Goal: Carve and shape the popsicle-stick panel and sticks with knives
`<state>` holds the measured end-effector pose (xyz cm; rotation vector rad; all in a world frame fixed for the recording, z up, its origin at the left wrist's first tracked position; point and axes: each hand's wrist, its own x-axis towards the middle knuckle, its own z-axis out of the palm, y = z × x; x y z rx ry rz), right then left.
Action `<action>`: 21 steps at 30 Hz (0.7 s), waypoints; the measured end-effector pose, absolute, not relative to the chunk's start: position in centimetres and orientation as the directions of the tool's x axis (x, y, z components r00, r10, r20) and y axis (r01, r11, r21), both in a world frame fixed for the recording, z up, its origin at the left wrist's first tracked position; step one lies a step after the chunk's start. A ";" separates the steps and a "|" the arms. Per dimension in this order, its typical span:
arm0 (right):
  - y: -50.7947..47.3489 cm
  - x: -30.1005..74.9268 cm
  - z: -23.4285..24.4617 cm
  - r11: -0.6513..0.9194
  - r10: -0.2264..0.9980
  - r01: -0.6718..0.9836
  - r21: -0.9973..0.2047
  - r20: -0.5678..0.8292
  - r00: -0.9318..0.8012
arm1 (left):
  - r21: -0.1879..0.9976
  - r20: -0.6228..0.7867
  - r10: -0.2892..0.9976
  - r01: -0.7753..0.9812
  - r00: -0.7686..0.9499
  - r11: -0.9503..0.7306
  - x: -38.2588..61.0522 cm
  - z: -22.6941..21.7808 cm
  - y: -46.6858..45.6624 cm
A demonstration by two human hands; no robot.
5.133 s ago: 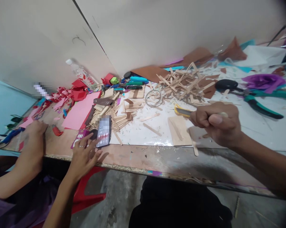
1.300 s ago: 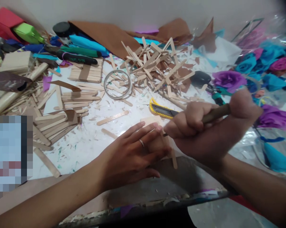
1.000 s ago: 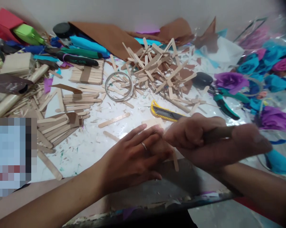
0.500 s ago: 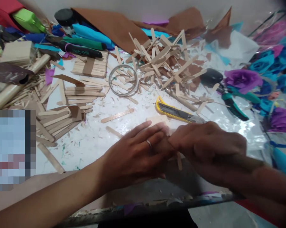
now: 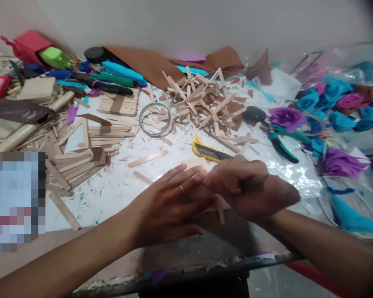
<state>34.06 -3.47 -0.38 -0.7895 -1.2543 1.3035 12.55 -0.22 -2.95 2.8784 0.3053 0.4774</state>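
My left hand (image 5: 170, 203) lies with its fingers stretched out over a small pale wooden piece (image 5: 191, 162) on the white work surface. A ring is on one finger. Touching or very near its fingertips, my right hand (image 5: 240, 184) is closed in a fist. An olive-brown, handle-like thing (image 5: 254, 183) shows in that fist; its working end is hidden. Just beyond the fist lies a yellow and black utility knife (image 5: 209, 150), partly covered by it. A craft stick (image 5: 220, 209) pokes out below my hands. Two more sticks (image 5: 147, 159) lie left of the knife.
Craft sticks are heaped (image 5: 202, 97) at the back and stacked (image 5: 118, 103) at the left. A tape ring (image 5: 155, 120) lies between. Green-handled pliers (image 5: 282, 145) and a purple paper flower (image 5: 287, 119) are at right. Brown sheet (image 5: 139, 64) lines the back.
The view has tilted up, showing more wall. My right fist has turned, with its wrist now lower and the handle-like thing foreshortened. My left hand stays on the wooden piece.
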 end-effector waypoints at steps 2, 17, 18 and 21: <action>-3.3 33.8 0.1 0.284 0.937 -0.276 -0.918 0.327 -0.126 | 0.252 0.311 0.241 0.165 0.919 -0.954 12.6 -3.1 -0.2; -3.2 34.2 1.3 0.120 0.941 -0.446 -0.887 0.245 -0.234 | 0.280 0.314 0.220 0.131 0.924 -0.951 13.6 -3.0 0.0; -2.9 34.1 1.1 0.142 0.931 -0.451 -0.881 0.274 -0.242 | 0.275 0.310 0.216 0.131 0.926 -0.953 13.7 -2.9 -0.1; -2.3 33.6 0.6 0.191 0.926 -0.483 -0.855 0.320 -0.199 | 0.266 0.301 0.213 0.133 0.930 -0.955 13.8 -2.7 -0.2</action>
